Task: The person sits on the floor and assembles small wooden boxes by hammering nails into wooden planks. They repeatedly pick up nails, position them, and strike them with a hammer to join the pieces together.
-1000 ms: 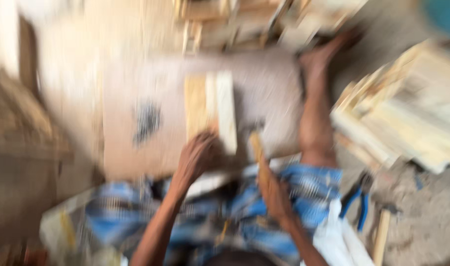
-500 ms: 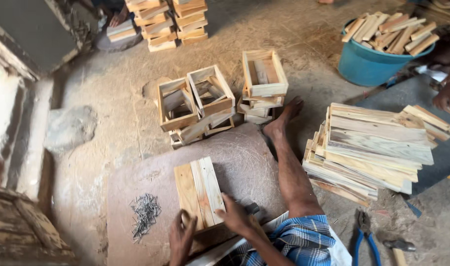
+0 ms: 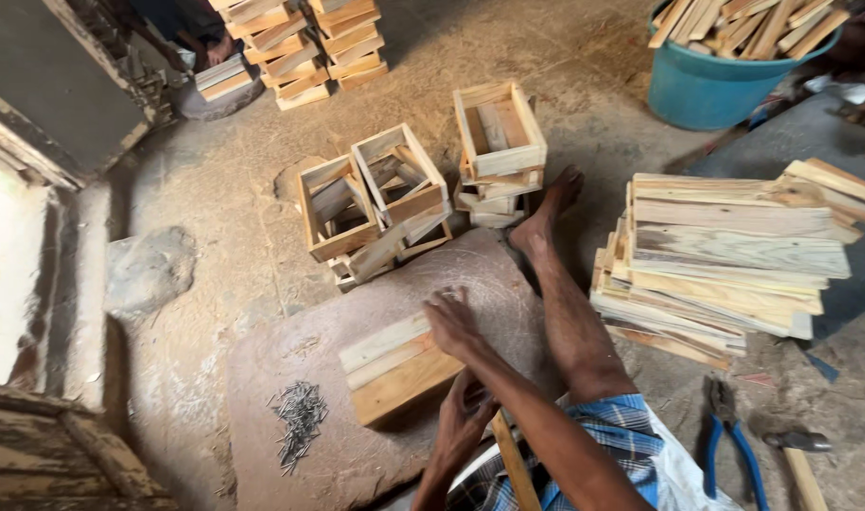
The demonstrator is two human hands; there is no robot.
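Dusty concrete floor (image 3: 584, 85) is seen from above, with a flat stone slab (image 3: 357, 454) set into it at the centre. On the slab a panel (image 3: 394, 364) of pale wooden slats is laid flat. The right hand (image 3: 451, 322) is pressed on the panel's far right corner, fingers spread and flat, nothing gripped. The left hand (image 3: 465, 421) is set at the panel's near edge, fingers curled against it; whether anything is pinched there cannot be told, as the palm is turned away. A wooden stick (image 3: 515, 464) is seen just beside that wrist, its lower end cut off by the frame. A heap of nails (image 3: 300, 421) is spotted on the slab, left of the panel. A bare leg is stretched across the slab, its foot (image 3: 544, 213) beside a cluster of open crates (image 3: 404, 189). Stacked planks (image 3: 725, 255) are piled at right, and blue pliers (image 3: 730, 445) lie near them. A hammer (image 3: 799, 459) is only partly shown. A blue tub (image 3: 725, 80) of offcuts is clipped by the top edge.
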